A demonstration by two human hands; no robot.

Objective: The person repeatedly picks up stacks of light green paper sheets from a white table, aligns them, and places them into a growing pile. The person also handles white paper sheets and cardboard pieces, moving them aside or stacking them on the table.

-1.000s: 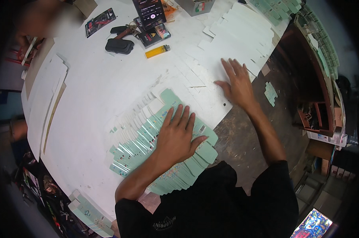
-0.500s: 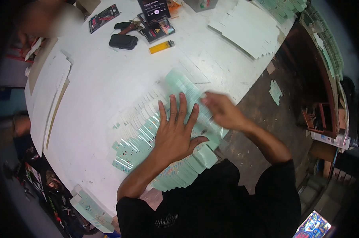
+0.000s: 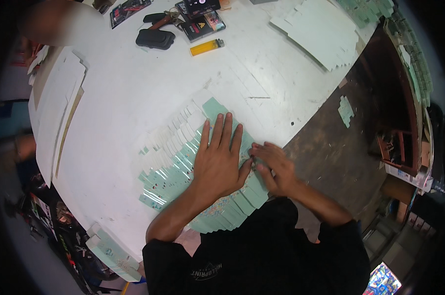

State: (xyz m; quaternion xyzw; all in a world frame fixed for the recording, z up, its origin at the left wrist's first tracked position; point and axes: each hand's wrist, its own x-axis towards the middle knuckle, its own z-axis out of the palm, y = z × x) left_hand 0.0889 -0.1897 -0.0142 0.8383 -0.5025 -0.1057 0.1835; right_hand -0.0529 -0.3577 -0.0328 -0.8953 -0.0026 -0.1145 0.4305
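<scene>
Pressing a fanned row of green cards

Pressing down flat, the left hand lies palm-down with fingers spread wide on the fanned row of pale green cards, which sits at the centre of the frame near the lower edge of the white table. The right hand rests just beside it, fingers curled narrow, fingertips touching the right end of the same row; whether it pinches a card cannot be told. A yellow lighter and a black case lie at the upper centre, well apart. A stack of white sheets sits at the upper right.
</scene>
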